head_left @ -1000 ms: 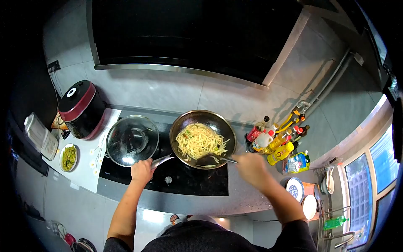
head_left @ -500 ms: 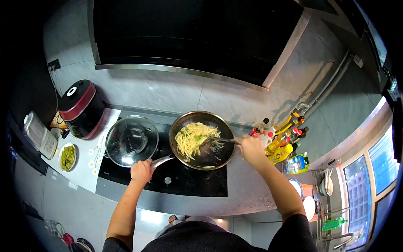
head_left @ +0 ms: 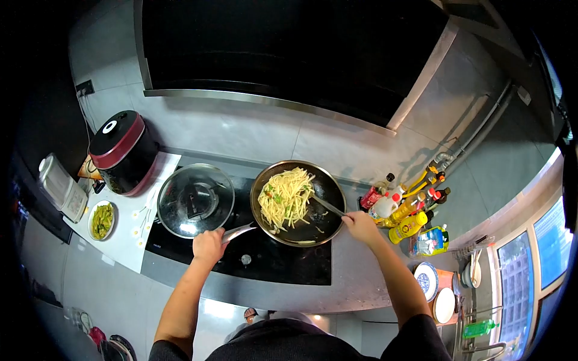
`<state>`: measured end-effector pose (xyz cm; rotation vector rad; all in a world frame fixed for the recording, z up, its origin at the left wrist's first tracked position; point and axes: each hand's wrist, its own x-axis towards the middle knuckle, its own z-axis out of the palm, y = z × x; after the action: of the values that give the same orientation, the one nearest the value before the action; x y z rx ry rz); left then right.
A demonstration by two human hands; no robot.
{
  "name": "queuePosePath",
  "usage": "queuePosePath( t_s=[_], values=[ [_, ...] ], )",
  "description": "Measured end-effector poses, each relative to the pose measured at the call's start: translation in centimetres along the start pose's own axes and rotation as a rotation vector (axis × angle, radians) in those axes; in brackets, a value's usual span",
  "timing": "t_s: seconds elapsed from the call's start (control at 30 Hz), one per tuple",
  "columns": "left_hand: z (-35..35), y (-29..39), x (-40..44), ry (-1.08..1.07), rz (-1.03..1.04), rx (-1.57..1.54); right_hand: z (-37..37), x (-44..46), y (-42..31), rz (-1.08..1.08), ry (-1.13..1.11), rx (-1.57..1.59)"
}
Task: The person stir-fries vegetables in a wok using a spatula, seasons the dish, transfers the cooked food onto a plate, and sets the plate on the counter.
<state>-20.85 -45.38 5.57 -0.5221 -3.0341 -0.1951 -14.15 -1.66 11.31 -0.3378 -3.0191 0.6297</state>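
Note:
My left hand [head_left: 209,246] is closed round the metal handle [head_left: 239,232] of a wok [head_left: 322,227] on the cooktop. In the wok lies a heap of pale, thin shreds [head_left: 283,201] with green bits, mostly on the left side. My right hand [head_left: 362,227], beyond the wok's right rim, grips the end of a spatula [head_left: 329,207]. The spatula slants down into the wok, its tip at the right edge of the heap and partly hidden. Left of the wok, a round glass lid [head_left: 174,195] with a dark knob sits over the cooktop.
A rice cooker [head_left: 123,153], a white appliance [head_left: 63,189] and a plate of green food [head_left: 101,221] stand at left. Several sauce and oil bottles [head_left: 408,225] crowd the right. Farther right are plates [head_left: 444,305]. A black range hood [head_left: 271,48] overhangs the back.
My right hand has moved slightly down and right, and the spatula now slants more steeply. The shreds have shifted into a higher heap. My left hand keeps its hold on the handle.

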Motion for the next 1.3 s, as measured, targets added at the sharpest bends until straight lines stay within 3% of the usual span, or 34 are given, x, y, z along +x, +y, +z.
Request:
queuePosePath(
  t_s=[0.13, 0.23, 0.33, 0.43, 0.63, 0.77, 0.9, 1.1, 1.3],
  values=[
    [0.3, -0.1, 0.0, 0.02, 0.011, -0.002, -5.2, -3.7, -4.0, -0.125, 0.101, -0.218],
    [0.2, -0.1, 0.0, 0.021, 0.014, -0.003, -8.0, -3.0, -3.3, -0.073, 0.06, -0.282],
    [0.2, -0.2, 0.1, 0.011, 0.015, 0.001, -7.2, 0.5, -0.5, 0.095, 0.055, -0.42],
    [0.6, -0.4, 0.3, 0.017, 0.031, 0.01, -5.0, 5.3, 0.7, 0.079, -0.081, -0.29],
    [0.3, -0.3, 0.2, 0.01, 0.037, 0.01, -3.7, 8.6, -3.4, -0.169, -0.193, 0.025],
    [0.2, -0.3, 0.4, -0.02, 0.018, 0.031, -6.4, 5.8, -7.7, -0.339, -0.131, -0.116],
    [-0.3, 0.0, 0.3, -0.026, -0.008, 0.03, -7.4, 2.7, -7.5, -0.572, -0.057, -0.204],
    [-0.5, 0.2, 0.1, -0.018, -0.003, 0.005, -12.2, -7.3, -9.6, -0.454, -0.04, -0.414],
    [-0.2, 0.0, 0.1, 0.006, 0.006, -0.013, -7.5, -8.3, -8.2, -0.246, -0.023, -0.553]
  ],
)
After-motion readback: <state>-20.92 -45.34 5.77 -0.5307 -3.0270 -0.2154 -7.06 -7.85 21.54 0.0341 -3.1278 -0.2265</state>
